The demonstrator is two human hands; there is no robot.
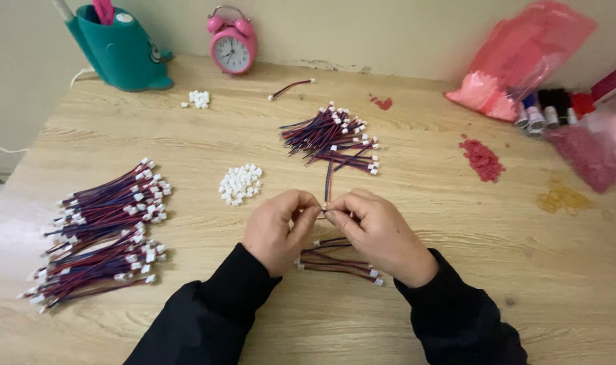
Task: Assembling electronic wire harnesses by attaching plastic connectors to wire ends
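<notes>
Both hands meet at mid-table. Left hand [279, 230] and right hand [377, 233] each pinch the lower end of one thin red-and-blue wire lead [329, 181], fingertips nearly touching; lead rises upright between them. Small bunch of like leads [338, 263] lies on the light wooden table [456, 270] just under the hands. Pile of small white plastic connector housings [240, 183] near the left hand. Bigger lead bundles at far left [105, 230] and top centre [331, 138].

Red-and-blue wires [329, 177] with white connectors [240, 184], a pink alarm clock [232, 42], a teal holder [122, 49], black sleeves [220, 304].
</notes>
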